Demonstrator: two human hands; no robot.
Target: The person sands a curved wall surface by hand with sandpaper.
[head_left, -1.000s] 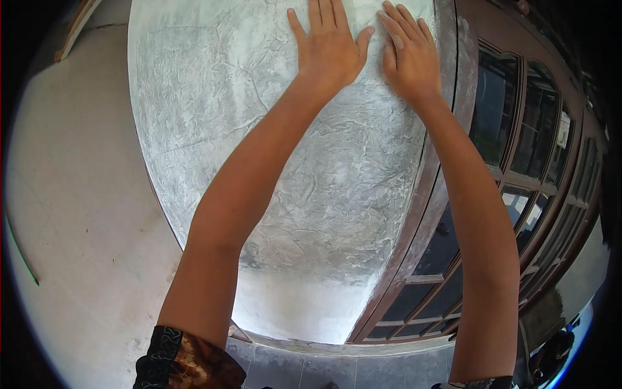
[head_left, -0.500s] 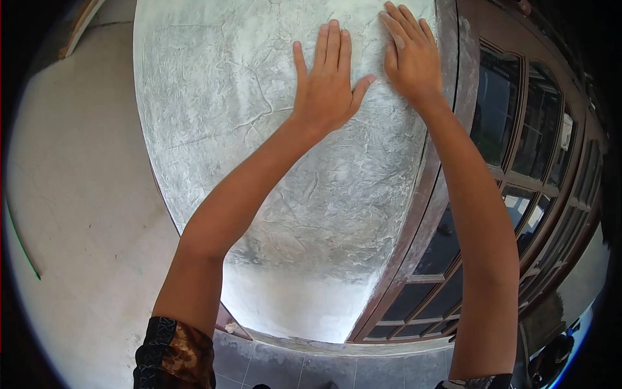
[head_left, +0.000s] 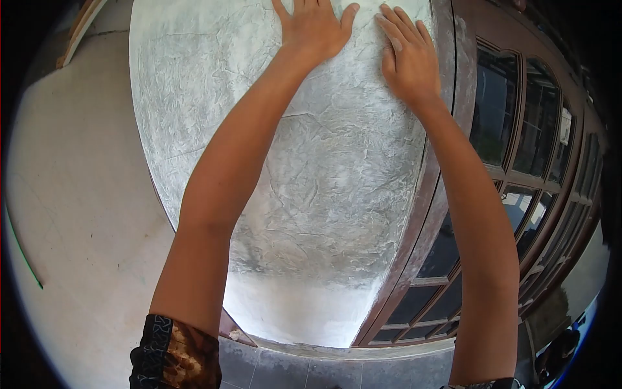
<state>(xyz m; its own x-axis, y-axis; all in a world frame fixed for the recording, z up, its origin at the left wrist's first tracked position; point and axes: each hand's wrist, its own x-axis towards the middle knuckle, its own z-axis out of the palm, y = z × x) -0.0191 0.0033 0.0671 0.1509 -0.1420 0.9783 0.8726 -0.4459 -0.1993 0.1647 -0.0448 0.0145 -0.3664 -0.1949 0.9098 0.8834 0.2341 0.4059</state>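
Both of my arms reach up to a grey-white wall panel (head_left: 311, 168) with a crinkled, plaster-like surface. My left hand (head_left: 314, 26) lies flat on it near the top edge of the view, fingers spread, fingertips cut off by the frame. My right hand (head_left: 408, 58) rests flat on the panel just to the right, fingers together, close to the panel's brown wooden edge. Neither hand holds anything.
A brown wooden window frame (head_left: 453, 162) with dark glass panes (head_left: 495, 104) runs down the right side. A smooth pale wall (head_left: 78, 194) lies to the left. Grey floor tiles (head_left: 324, 369) show at the bottom, and a patterned sleeve (head_left: 172, 353) covers my left upper arm.
My left hand slid down the panel half a second ago, then back up to the top of the view. My right hand has stayed in place.
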